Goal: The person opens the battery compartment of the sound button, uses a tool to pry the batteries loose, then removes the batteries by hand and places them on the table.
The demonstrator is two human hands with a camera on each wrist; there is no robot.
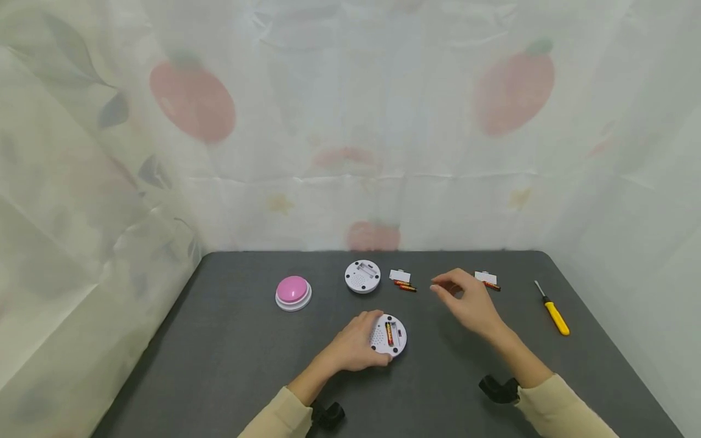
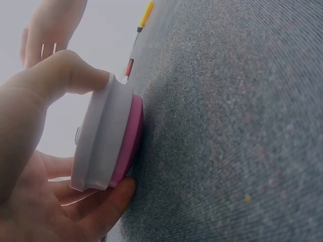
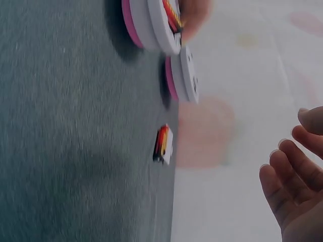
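My left hand (image 1: 355,344) grips a round white push-button buzzer (image 1: 401,338) by its sides, turned underside up. One red-and-black battery (image 1: 389,334) lies in its uncovered battery slot, beside a bare bay. In the left wrist view the pink dome (image 2: 130,141) faces down, close over the table. My right hand (image 1: 472,304) hovers to the right with thumb and fingers loosely curved and nothing between them. Close behind it lie a white battery cover (image 1: 485,277) and a loose battery (image 1: 492,286), partly hidden by that hand.
A second upturned buzzer (image 1: 361,278) stands farther back, its slot uncovered. Beside it lie another white cover (image 1: 400,275) and two batteries (image 1: 406,288). An upright buzzer with a pink dome (image 1: 292,289) is at left. A yellow-handled screwdriver (image 1: 556,316) lies near the table's right edge.
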